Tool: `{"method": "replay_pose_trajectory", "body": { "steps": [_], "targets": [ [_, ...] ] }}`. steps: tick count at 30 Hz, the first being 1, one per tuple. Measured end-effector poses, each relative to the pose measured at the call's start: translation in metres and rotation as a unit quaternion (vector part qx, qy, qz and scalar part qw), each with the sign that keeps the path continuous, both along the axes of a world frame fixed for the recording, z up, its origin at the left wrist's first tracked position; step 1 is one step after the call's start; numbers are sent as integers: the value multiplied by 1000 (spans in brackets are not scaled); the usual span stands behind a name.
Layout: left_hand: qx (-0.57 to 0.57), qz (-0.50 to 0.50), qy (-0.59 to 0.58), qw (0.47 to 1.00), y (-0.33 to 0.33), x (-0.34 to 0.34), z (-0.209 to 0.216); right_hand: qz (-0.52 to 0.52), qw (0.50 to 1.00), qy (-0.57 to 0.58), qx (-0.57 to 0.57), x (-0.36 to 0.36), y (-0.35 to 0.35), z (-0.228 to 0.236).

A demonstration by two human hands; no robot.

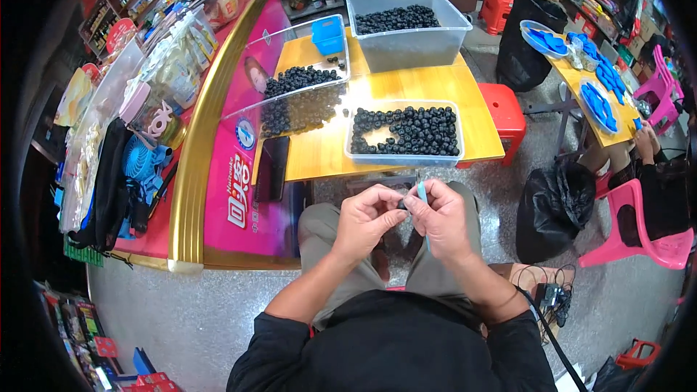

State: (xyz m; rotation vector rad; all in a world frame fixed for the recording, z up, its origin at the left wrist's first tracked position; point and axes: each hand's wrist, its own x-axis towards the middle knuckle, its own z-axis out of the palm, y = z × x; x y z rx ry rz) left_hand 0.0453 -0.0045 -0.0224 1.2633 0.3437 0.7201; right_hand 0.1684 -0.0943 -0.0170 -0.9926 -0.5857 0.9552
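- Head view: the left hand [369, 219] comes up from the lower left, over the lap, its palm turned inward and its fingers curled toward the middle.
- Its thumb and index finger are pinching a small round black piece [401, 205]; the other fingers fold in behind, and exactly where they end cannot be told.
- The right hand [440, 222] comes in from the lower right, back of the hand mostly up, thumb laid forward toward the black piece.
- Its fingers close around a slim light-blue tool [422, 192], whose upper end sticks out above the thumb and whose lower end shows below the hand; the middle is covered.
- The fingertips of the two hands meet nearly at the black piece; whether the tool touches it cannot be told.
- Both forearms slant inward, elbows apart, bare below the black sleeves [270, 345].
- The hands are just short of the near edge of the yellow table [443, 91], in front of a shallow clear tray [406, 160] filled with similar black pieces.
- Behind that tray stands a deep translucent tub [414, 52] with more pieces; a clear bin [347, 71] holding others stands to the left.
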Motion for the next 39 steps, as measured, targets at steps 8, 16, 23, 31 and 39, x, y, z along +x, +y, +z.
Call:
{"method": "replay_pose_trajectory", "body": {
  "steps": [8,16,23,31,39],
  "targets": [
    [120,56,-46,990,-3,-12,3,64,996,54,-15,-3,-6,9],
    [194,91,0,977,-4,-22,-4,81,996,4,-34,-14,-8,11],
    [157,101,-61,981,-2,-23,-5,108,992,38,-44,-11,-7,18],
    [215,155,-48,963,0,-27,0,71,960,-267,37,-23,-12,14],
    [301,167,-36,938,2,-28,7,65,954,-292,6,-26,-15,24]
  ]
}}
